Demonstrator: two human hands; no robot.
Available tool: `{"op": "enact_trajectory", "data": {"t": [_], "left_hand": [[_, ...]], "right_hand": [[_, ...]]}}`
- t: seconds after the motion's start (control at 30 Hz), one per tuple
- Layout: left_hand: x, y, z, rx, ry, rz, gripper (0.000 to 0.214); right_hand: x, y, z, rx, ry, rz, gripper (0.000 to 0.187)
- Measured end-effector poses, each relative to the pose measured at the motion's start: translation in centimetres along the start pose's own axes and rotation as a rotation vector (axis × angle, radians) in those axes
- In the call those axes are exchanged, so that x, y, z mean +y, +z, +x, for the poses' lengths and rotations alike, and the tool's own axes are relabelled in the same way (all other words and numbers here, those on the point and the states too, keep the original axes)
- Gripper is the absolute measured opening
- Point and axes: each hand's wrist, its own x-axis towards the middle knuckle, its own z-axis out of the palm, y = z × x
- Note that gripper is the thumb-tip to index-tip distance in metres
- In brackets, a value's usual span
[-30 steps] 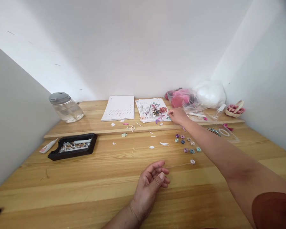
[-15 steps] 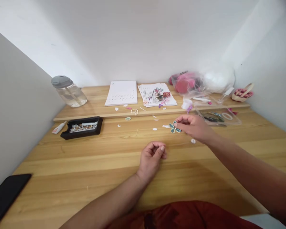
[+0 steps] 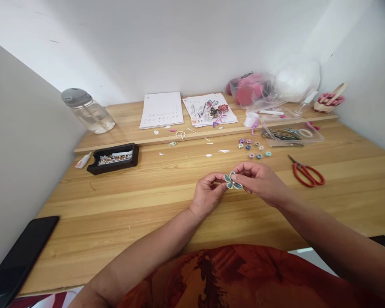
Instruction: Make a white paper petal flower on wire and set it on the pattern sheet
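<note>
A small flower [image 3: 233, 185] with dark blue-green petals and pale edges is held above the desk between both hands. My right hand [image 3: 263, 182] pinches it from the right, the thumb over its upper middle. From the left, my left hand [image 3: 209, 192] closes its thumb and fingertips on the edge of a petal. A white bead-like spot shows near the flower's centre. Beyond the hands, several small thread spools [image 3: 259, 156] in mixed colours stand on the wood. Red-handled scissors [image 3: 308, 173] lie to the right of my right hand.
At the left are a black tray [image 3: 96, 168] of beads, a glue tube [image 3: 83, 160] and a water bottle [image 3: 94, 115]. Along the raised back ledge lie paper sheets [image 3: 162, 109], finished flowers [image 3: 213, 112] and a small basket [image 3: 329, 102]. A clear tool box [image 3: 319, 137] sits at right.
My right hand has brought the flower nearer to me, and my left hand has come up to take hold of its edge. The view has tilted down, and the spools and scissors now show.
</note>
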Motion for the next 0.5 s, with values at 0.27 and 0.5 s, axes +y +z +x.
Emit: {"op": "enact_trajectory", "data": {"t": [0.27, 0.5], "left_hand": [[0.12, -0.04, -0.15, -0.062, -0.022, 0.02, 0.036], [-0.11, -0.17, -0.38, -0.128, 0.023, 0.045, 0.035]], "right_hand": [[0.25, -0.08, -0.63, -0.023, 0.031, 0.039, 0.032], [0.6, -0.24, -0.67, -0.017, 0.009, -0.009, 0.03]]}}
